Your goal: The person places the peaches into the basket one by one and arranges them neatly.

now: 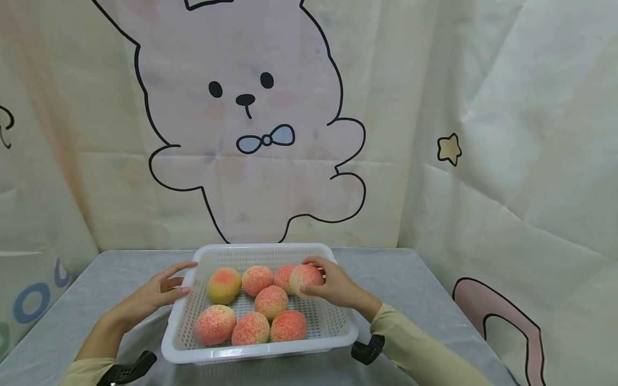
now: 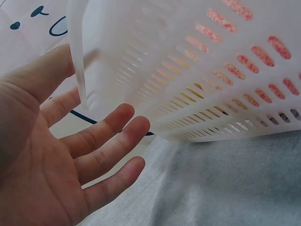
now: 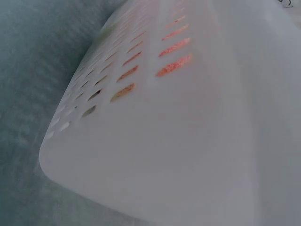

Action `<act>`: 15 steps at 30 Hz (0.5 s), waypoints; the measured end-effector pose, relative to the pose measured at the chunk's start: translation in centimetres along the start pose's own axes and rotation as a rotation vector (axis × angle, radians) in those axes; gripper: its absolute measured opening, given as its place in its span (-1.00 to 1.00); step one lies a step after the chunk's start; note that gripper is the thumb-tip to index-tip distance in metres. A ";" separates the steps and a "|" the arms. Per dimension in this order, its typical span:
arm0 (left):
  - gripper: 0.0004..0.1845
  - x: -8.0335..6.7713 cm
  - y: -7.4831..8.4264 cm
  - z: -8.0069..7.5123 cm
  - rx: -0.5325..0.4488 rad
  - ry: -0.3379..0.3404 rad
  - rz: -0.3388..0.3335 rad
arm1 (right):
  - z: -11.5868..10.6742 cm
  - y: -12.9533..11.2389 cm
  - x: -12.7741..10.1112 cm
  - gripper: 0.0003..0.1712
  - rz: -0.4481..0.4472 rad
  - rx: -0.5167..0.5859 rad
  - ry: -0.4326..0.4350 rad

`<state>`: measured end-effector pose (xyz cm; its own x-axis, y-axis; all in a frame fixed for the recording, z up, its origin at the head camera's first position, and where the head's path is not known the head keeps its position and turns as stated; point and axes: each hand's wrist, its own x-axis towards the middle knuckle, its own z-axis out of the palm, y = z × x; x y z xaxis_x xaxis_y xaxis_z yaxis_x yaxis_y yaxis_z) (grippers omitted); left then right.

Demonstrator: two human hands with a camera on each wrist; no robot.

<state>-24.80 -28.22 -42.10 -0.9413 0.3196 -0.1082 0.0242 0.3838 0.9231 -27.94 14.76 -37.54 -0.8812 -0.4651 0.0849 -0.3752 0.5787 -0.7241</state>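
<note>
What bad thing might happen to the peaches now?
The right hand grips a peach perched on top of the other peaches; if it slips it may roll and knock them. The left hand only touches the white basket rim with straight fingers, so the basket could slide on the grey cloth.
</note>
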 end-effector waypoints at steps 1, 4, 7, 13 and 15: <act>-0.21 0.0 0.0 0.0 0.000 0.001 -0.003 | 0.0 -0.1 0.0 -0.35 0.000 -0.011 -0.011; -0.21 -0.1 0.0 -0.1 0.004 -0.004 -0.001 | 0.0 -0.3 -0.1 -0.35 -0.005 -0.043 -0.051; -0.22 -0.2 0.0 -0.1 0.001 -0.007 -0.003 | 0.0 -0.5 -0.1 -0.35 -0.027 -0.071 -0.085; -0.22 -0.2 0.1 -0.1 -0.015 -0.006 0.012 | 0.0 -0.5 0.0 -0.34 -0.050 -0.152 -0.132; -0.22 -0.2 0.2 0.0 -0.012 -0.011 0.024 | 0.0 -0.4 0.1 -0.33 -0.038 -0.172 -0.155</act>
<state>-24.59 -28.27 -41.90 -0.9368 0.3382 -0.0896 0.0430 0.3655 0.9298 -27.88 14.47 -37.25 -0.8157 -0.5784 -0.0058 -0.4627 0.6584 -0.5937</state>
